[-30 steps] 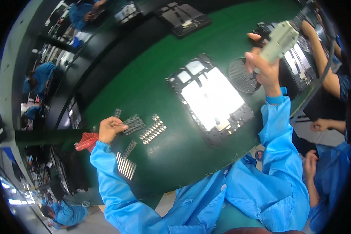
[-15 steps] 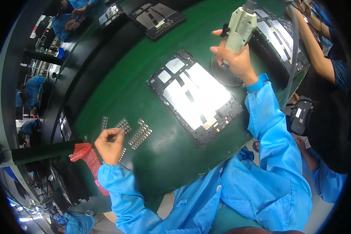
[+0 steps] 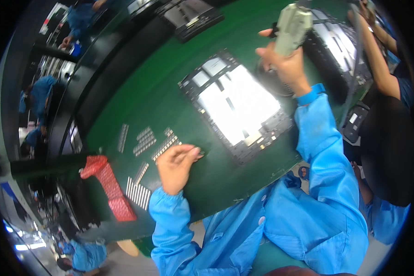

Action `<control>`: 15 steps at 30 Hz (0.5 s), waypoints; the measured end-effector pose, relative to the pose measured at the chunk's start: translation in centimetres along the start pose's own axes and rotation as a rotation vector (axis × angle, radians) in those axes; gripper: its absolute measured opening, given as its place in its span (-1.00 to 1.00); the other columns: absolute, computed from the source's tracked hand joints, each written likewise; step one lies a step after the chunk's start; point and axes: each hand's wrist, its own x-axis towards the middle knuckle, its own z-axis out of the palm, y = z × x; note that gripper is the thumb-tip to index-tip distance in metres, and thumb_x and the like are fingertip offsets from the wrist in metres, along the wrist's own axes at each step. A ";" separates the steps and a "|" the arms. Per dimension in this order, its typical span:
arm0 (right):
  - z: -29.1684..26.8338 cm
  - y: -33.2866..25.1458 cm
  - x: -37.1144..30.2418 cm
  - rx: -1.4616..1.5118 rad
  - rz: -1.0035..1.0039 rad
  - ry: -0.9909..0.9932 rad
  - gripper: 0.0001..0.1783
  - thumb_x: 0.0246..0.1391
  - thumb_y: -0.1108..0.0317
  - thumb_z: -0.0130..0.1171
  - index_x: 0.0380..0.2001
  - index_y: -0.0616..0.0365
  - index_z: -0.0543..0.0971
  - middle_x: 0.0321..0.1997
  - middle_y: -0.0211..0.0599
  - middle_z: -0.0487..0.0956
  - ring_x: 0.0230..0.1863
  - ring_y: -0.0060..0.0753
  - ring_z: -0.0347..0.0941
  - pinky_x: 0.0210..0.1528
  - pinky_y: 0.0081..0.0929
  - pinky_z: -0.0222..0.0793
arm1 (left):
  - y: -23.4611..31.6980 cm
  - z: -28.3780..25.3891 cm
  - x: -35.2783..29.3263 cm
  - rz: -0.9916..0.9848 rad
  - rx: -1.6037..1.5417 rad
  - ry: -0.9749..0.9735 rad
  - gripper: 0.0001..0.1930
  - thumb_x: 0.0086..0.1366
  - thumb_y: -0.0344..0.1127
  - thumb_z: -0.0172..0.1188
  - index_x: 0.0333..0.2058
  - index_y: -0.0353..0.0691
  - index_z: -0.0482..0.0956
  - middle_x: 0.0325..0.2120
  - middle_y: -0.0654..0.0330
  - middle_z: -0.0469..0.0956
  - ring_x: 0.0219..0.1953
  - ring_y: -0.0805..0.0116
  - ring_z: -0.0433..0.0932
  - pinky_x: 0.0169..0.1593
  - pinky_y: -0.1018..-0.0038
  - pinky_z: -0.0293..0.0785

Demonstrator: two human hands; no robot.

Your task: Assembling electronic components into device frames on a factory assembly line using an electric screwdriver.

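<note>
My right hand [image 3: 287, 64] grips a pale green electric screwdriver [image 3: 293, 28] over the far right of the table. Its lower end is hidden by my fingers. Below and left of it lies an opened tablet-like device [image 3: 237, 106] with bright silver plates in a black frame. My left hand [image 3: 175, 168] is pinched, left of the device's near corner. Whatever it holds is too small and blurred to name. Beside that hand lie rows of small metallic pieces [image 3: 145, 140] and a striped group of strips [image 3: 138, 193].
A red bubble-wrap strip [image 3: 109, 184] lies at the table's left. More opened devices stand at the back [image 3: 191, 18] and right [image 3: 338, 43]. A round dark mesh dish [image 3: 277, 83] sits partly behind my right hand. A cable [image 3: 358, 60] hangs at right, near another person's arm [image 3: 377, 60].
My left hand has moved right from above the small metallic pieces toward the device, fingers still pinched. My right hand still holds the screwdriver, and the whole view has shifted slightly.
</note>
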 end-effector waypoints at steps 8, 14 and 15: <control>0.5 -2.5 -0.4 0.046 -0.108 -0.029 -0.56 -0.07 0.58 0.12 -0.07 0.44 0.32 -0.71 -0.43 0.34 -0.71 -0.61 0.27 -0.66 -0.65 0.21 | -0.2 5.1 0.1 -0.096 -0.040 -0.128 -0.86 0.08 -0.48 0.23 -0.38 -0.41 0.51 -0.50 0.14 0.56 -0.49 0.46 0.54 -0.42 0.63 0.46; 2.9 -4.8 -1.9 0.095 -0.112 -0.069 -0.54 -0.05 0.55 0.09 -0.04 0.46 0.27 -0.71 -0.43 0.29 -0.73 -0.58 0.25 -0.69 -0.61 0.20 | -2.1 5.3 1.2 0.029 0.122 -0.032 -0.85 0.08 -0.43 0.25 -0.39 -0.38 0.51 -0.58 0.21 0.55 -0.55 0.57 0.49 -0.53 0.70 0.37; 3.4 -5.3 -2.4 0.085 -0.115 -0.059 -0.53 -0.04 0.54 0.08 -0.04 0.46 0.26 -0.71 -0.41 0.29 -0.73 -0.58 0.25 -0.70 -0.60 0.19 | -2.3 5.3 1.2 0.065 0.125 -0.029 -0.84 0.09 -0.39 0.26 -0.39 -0.34 0.52 -0.60 0.25 0.54 -0.58 0.61 0.47 -0.61 0.74 0.32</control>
